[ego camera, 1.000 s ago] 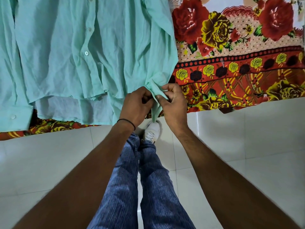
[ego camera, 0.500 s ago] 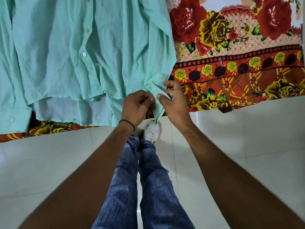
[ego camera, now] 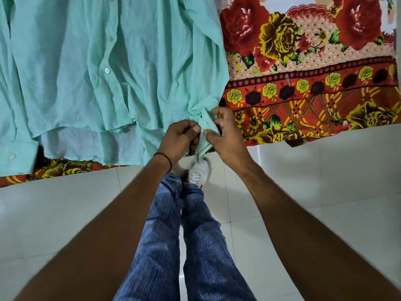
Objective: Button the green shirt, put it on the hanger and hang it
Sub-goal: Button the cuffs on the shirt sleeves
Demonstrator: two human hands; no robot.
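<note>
The green shirt (ego camera: 91, 68) lies spread flat on a bed, its front placket closed with small white buttons down the middle. Its right sleeve runs down to a cuff (ego camera: 205, 129) at the bed's edge. My left hand (ego camera: 179, 139) pinches one side of that cuff with thumb and forefinger. My right hand (ego camera: 225, 135) pinches the other side, thumb tip against a small white button between the two hands. The other cuff (ego camera: 15, 155) lies flat at the far left. No hanger is in view.
A floral bedsheet (ego camera: 303, 68) in red and yellow covers the bed and hangs over its edge. Below is a white tiled floor (ego camera: 325, 181). My legs in blue jeans and a white shoe (ego camera: 198, 172) stand right against the bed.
Both hands have stayed on the sleeve cuff, shifting slightly up. The fingers have reworked their pinch, and the button now shows between the thumbs.
</note>
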